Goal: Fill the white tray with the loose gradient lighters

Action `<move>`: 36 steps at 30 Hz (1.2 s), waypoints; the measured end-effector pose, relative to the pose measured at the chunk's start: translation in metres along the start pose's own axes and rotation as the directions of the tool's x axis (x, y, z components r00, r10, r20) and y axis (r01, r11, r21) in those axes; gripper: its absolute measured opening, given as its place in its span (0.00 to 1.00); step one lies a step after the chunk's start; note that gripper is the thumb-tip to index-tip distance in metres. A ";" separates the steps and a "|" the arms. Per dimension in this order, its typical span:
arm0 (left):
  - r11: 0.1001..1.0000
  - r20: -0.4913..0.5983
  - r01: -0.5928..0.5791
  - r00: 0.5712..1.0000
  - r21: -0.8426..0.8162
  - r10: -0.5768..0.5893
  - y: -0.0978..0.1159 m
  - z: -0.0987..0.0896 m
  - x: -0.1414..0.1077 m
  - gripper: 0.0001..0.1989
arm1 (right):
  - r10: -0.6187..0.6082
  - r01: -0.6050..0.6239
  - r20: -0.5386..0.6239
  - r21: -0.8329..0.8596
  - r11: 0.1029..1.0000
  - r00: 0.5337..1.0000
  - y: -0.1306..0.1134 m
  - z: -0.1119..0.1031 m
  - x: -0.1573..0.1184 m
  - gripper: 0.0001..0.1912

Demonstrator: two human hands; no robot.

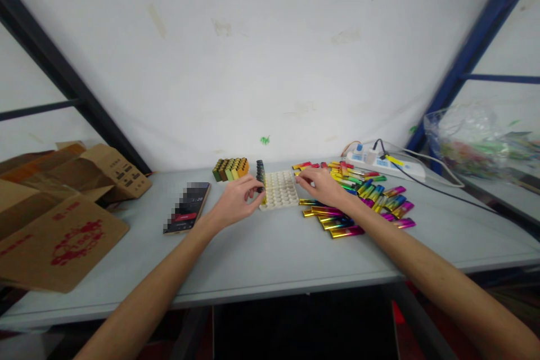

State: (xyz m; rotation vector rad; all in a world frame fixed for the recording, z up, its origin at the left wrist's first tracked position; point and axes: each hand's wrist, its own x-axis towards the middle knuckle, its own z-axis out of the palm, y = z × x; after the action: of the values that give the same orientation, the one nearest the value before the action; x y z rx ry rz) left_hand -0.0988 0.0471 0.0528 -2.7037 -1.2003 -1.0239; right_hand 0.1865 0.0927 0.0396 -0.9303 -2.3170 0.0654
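A white hole-grid tray (282, 190) is lying flat on the grey tabletop (270, 253), between the person's two hands. A row of dark-topped upright pieces (260, 171) is standing along its left edge. The left hand (238, 199) is reaching to that edge, its thumb and forefinger curling toward each other just beside the row; whether they are pinching a piece, I cannot tell. The right hand (320, 184) is hovering by the tray's right edge, thumb and forefinger bending close together; I cannot tell whether anything is sitting between them. Glossy metallic-coloured casings (346, 232) are lying heaped beneath and around the right hand and wrist. Beyond the left hand, a block of upright gold and green casings (230, 169) is standing near the wall. Farther out, a smartphone (188, 208) and an open cardboard box (80, 239) are resting at left, while a white power strip (386, 163) is lying behind the heap.
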 end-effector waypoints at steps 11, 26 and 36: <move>1.000 -0.052 -0.020 0.998 0.019 0.021 0.000 -0.001 0.002 0.08 | 0.063 -0.054 0.053 -0.161 0.985 0.997 0.012 -0.009 0.001 0.15; 1.000 -0.191 -0.002 0.982 0.012 0.004 0.010 -0.003 0.002 0.05 | 0.169 -0.079 0.254 -0.327 0.942 0.952 0.070 0.009 -0.009 0.20; 0.999 -0.257 -0.053 0.965 -0.004 0.051 0.016 -0.001 0.003 0.05 | 0.191 -0.157 0.148 -0.214 0.964 0.970 0.060 0.005 -0.005 0.12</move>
State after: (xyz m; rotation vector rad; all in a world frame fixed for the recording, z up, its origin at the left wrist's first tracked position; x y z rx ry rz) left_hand -0.0876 0.0373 0.0593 -2.4948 -1.0747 -1.3269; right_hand 0.2227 0.1350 0.0174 -1.2745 -2.4225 -0.0180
